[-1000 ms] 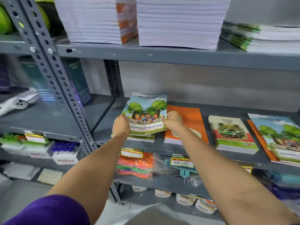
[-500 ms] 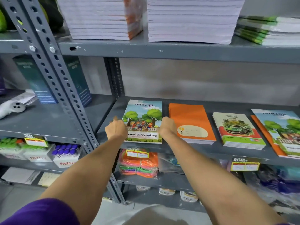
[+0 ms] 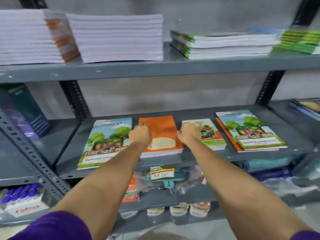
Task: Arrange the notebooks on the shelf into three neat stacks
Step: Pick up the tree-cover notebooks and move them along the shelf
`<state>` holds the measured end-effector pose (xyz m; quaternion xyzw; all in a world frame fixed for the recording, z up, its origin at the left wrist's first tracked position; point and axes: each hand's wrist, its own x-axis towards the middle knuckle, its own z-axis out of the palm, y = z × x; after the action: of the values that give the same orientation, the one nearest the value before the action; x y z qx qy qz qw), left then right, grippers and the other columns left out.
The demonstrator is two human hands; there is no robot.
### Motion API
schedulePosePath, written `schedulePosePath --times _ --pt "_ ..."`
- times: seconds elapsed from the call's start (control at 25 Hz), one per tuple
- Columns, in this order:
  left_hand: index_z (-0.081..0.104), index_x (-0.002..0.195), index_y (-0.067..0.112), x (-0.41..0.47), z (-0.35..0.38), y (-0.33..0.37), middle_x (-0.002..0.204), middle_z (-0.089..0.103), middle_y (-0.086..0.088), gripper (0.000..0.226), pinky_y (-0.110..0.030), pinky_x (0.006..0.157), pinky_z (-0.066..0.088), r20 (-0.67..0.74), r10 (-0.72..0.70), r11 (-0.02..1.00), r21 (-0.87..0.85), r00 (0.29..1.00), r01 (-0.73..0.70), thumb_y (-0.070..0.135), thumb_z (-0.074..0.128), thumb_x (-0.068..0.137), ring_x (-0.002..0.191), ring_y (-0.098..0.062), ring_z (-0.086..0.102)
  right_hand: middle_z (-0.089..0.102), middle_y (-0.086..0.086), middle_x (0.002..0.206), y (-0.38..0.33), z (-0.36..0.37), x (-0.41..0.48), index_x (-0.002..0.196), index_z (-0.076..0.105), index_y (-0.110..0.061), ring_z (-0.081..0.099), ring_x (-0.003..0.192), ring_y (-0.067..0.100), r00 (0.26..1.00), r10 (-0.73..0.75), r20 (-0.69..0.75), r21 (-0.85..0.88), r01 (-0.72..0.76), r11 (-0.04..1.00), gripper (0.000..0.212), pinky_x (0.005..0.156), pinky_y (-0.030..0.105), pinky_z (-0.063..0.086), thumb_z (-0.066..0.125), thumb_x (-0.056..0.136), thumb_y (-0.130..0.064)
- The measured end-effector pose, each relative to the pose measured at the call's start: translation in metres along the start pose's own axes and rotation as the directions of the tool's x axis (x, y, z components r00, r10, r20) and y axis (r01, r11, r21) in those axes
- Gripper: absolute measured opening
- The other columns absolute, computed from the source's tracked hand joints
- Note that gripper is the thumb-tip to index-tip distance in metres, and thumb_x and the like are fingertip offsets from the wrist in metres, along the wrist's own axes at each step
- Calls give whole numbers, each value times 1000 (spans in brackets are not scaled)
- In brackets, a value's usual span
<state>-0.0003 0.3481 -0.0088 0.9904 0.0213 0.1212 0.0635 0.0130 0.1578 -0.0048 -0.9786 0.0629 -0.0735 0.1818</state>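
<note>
On the grey middle shelf (image 3: 190, 158) lie four notebook piles. At the left is a tree-cover stack (image 3: 103, 144), then an orange notebook stack (image 3: 162, 130), a car-cover stack (image 3: 213, 135) and a tree-cover notebook over an orange one (image 3: 249, 130) at the right. My left hand (image 3: 140, 135) presses the orange stack's left edge, fingers curled. My right hand (image 3: 189, 134) presses its right edge, in the gap beside the car-cover stack. The orange stack sits between both hands on the shelf.
The upper shelf (image 3: 155, 68) carries tall white paper stacks (image 3: 116, 37) and green-edged notebooks (image 3: 225, 44). A slotted upright post (image 3: 34, 156) stands at the left. Below hang a price tag (image 3: 161, 173) and packets; jars (image 3: 180, 210) stand lower down. Dark boxes (image 3: 22, 110) fill the left bay.
Both hands have left the left tree-cover stack, which now lies flat, and moved right to the two sides of the orange stack. The camera view has shifted right.
</note>
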Motion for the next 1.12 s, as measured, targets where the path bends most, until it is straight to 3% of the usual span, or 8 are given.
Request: schedulePosePath --times 0.2,0.4,0.52,0.68,0.8,0.96,1.12 --pt "54 113 13 19 22 130 109 64 -11 32 -38 80 44 14 186 981 50 982 -186 35 45 92 101 -32 61 70 9 112 119 -41 34 104 68 -13 66 104 30 992 129 3 -33 -129 991 26 76 32 52 61 85 -30" --pt "59 107 9 32 45 253 109 65 -14 32 -39 79 47 22 248 964 -101 969 -244 34 46 92 100 -33 61 70 11 106 221 -70 63 99 68 -11 67 100 32 971 237 -35 -105 -239 965 21 77 36 54 62 85 -25" --pt "64 98 7 34 62 310 102 66 -14 34 -39 73 51 140 186 960 -237 972 -150 37 49 92 96 -34 64 65 13 117 276 -75 75 105 65 -8 59 111 31 946 322 -17 -155 -321 934 28 82 37 52 66 83 -25" --pt "64 101 4 37 91 362 108 65 -15 40 -37 76 52 354 67 947 -317 933 52 41 52 91 98 -33 64 39 14 146 336 -77 90 140 37 -14 34 136 33 862 492 123 -94 -484 870 87 104 46 37 69 70 -56" --pt "63 92 5 40 102 377 104 68 -13 35 -36 74 54 412 -30 893 -398 911 209 39 55 90 92 -30 66 42 14 146 350 -80 99 142 32 -16 35 136 33 854 496 159 -56 -494 868 103 105 48 34 68 62 -69" --pt "60 105 -1 49 103 380 110 66 -19 36 -37 76 52 409 -140 750 -550 902 366 31 49 95 98 -34 64 44 17 142 354 -82 106 134 41 -10 38 133 35 892 452 -14 -1 -452 892 90 102 49 36 67 69 -65" --pt "50 117 -4 66 85 371 120 60 -22 36 -39 87 47 388 -195 653 -634 901 414 24 49 96 110 -36 58 47 21 134 336 -84 112 127 47 -2 42 126 38 892 436 -123 169 -414 894 51 98 50 39 55 91 -38"
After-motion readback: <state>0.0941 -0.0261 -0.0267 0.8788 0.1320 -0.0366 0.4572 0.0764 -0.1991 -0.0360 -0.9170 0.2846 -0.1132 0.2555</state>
